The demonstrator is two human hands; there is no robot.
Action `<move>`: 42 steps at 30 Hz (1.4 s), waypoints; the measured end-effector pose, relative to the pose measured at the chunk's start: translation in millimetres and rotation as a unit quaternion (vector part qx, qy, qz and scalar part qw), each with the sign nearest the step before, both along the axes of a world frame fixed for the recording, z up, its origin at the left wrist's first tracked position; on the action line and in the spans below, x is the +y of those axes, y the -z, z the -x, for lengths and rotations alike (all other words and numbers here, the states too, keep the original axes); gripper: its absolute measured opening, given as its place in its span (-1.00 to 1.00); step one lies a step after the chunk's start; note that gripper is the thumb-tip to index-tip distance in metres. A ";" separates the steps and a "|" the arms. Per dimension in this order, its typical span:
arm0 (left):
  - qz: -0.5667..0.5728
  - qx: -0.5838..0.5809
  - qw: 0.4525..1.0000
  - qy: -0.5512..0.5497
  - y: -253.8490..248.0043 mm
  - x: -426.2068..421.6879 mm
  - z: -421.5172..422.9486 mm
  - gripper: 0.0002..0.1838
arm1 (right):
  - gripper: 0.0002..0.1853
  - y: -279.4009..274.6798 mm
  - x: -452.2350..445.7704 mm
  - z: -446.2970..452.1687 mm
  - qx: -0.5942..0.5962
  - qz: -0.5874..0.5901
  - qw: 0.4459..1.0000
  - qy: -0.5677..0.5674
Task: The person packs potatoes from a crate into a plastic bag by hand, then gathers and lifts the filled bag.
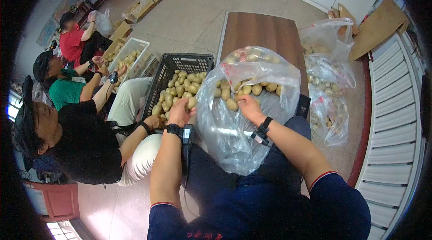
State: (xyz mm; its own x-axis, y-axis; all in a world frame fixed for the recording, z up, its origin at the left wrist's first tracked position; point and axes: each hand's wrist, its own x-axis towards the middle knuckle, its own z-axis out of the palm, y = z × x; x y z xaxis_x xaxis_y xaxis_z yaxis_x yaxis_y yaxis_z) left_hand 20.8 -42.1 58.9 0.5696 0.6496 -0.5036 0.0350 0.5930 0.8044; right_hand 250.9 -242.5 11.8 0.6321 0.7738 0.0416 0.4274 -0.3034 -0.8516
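My left hand [179, 113] is at the near right edge of a black plastic crate [186, 57] heaped with tan, oval potatoes [180, 88]. Its fingers are closed around a potato [192, 103], next to the bag's rim. A large clear plastic bag [225, 143] with red print lies open across my lap and the near end of a brown tabletop. Inside its mouth, my right hand [250, 108] has its fingertips closed on a potato [232, 105]. More potatoes [256, 89] sit along the bag's far side.
Beside me on the left, a person in black [85, 145] reaches to the same crate. Two more people sit beyond, near a white crate [143, 46]. Bags of potatoes [330, 118] stand on the floor at right, by a white radiator [389, 118]. The brown tabletop [258, 31] extends ahead.
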 end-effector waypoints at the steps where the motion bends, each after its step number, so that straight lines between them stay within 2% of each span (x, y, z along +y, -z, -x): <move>1: 0.006 0.007 0.999 -0.043 5.3 5.7 6.0 -0.71 | -0.68 9.6 -0.4 -17.7 -0.051 0.017 0.998 0.022; 3: 0.002 0.012 0.996 -0.090 8.6 15.1 13.4 -0.69 | -0.73 15.1 -4.5 -48.8 -0.111 0.003 0.993 0.048; 4: 0.018 0.057 0.991 -0.120 9.4 19.0 17.3 -0.67 | -0.75 -4.2 -5.4 -59.1 -0.179 0.090 0.978 0.059; 5: 0.037 0.104 0.982 -0.151 11.9 21.7 23.0 -0.66 | -0.73 -15.5 -9.3 -63.7 -0.147 0.044 0.982 0.108; 6: 0.033 0.104 0.982 -0.155 16.1 26.0 27.5 -0.66 | -0.73 -14.1 -7.4 -73.2 -0.146 0.040 0.983 0.105; 8: 0.031 0.105 0.976 -0.186 30.3 33.4 35.7 -0.68 | -0.74 -4.9 -6.8 -94.5 -0.259 0.065 0.949 0.166; 10: 0.010 0.107 0.980 -0.170 54.0 45.9 48.1 -0.70 | -0.71 -7.9 -6.1 -106.6 -0.239 0.075 0.956 0.155; 11: -0.103 0.208 0.970 -0.074 72.4 53.3 56.7 -0.74 | -0.67 -11.3 -6.2 -111.9 -0.218 0.087 0.962 0.141; 12: -0.170 0.253 0.952 -0.022 75.3 60.5 58.8 -0.76 | -0.67 -19.1 -8.2 -114.1 -0.216 0.079 0.962 0.149; 13: -0.237 0.299 0.924 0.025 77.1 67.5 60.5 -0.77 | -0.62 -31.0 -10.2 -113.3 -0.188 0.143 0.968 0.088; 14: -0.191 0.265 0.945 -0.022 70.3 73.8 47.7 -0.77 | -0.55 -37.8 -9.4 -116.3 -0.161 0.200 0.966 0.028; 16: -0.088 0.196 0.970 -0.112 65.4 71.3 29.4 -0.77 | -0.47 14.6 -1.8 -138.9 -0.147 0.126 0.974 0.117; 17: -0.031 0.162 0.974 -0.156 68.0 67.2 33.6 -0.77 | -0.48 28.8 1.7 -148.6 -0.278 0.114 0.951 0.067; 18: 0.034 0.127 0.971 -0.200 77.6 61.7 48.5 -0.77 | -0.50 33.9 3.4 -150.4 -0.342 0.083 0.933 0.067; 19: 0.026 0.114 0.974 -0.194 69.3 52.8 45.7 -0.77 | -0.60 21.2 4.4 -147.4 -0.280 0.103 0.950 0.095; 20: -0.018 0.114 0.979 -0.165 63.1 48.6 37.2 -0.77 | -0.68 8.3 4.1 -148.5 -0.218 0.125 0.960 0.122; 22: -0.095 0.111 0.983 -0.110 43.2 32.8 20.1 -0.77 | -0.68 17.3 4.1 -160.9 -0.220 0.173 0.956 0.087; 23: -0.066 0.124 0.984 -0.113 6.1 11.7 3.6 -0.79 | -0.67 25.8 4.8 -168.1 -0.222 0.211 0.950 0.056; 24: -0.061 0.127 0.984 -0.112 2.6 6.8 -5.9 -0.79 | -0.67 37.1 5.8 -174.4 -0.220 0.216 0.950 0.054; 26: -0.116 0.101 0.988 -0.024 0.3 1.3 -16.9 -0.78 | -0.66 42.0 6.3 -177.2 -0.208 0.217 0.952 0.052; 28: -0.114 0.107 0.988 0.008 -16.6 -11.5 -29.0 -0.78 | -0.65 41.6 6.6 -179.7 -0.197 0.214 0.956 0.048; 30: -0.075 0.128 0.981 0.124 -36.7 -24.9 -40.1 -0.79 | -0.65 43.5 7.7 -182.7 -0.189 0.213 0.957 0.045; 35: -0.066 0.150 0.963 0.212 -35.8 -34.5 -49.1 -0.77 | -0.62 49.7 12.7 -186.8 -0.180 0.215 0.959 0.041; 42: -0.089 0.178 0.947 0.254 -21.4 -24.1 -53.5 -0.72 | -0.59 57.1 10.7 -183.7 -0.170 0.206 0.963 0.045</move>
State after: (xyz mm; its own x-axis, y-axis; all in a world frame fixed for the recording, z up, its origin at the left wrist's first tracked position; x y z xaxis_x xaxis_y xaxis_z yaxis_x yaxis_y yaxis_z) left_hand 74.3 -66.3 80.3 0.6450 0.4304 -0.6315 0.5674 0.2838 0.7730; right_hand 434.6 -231.8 -45.3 0.7016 0.7115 -0.0403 0.6167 -0.6345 -0.4659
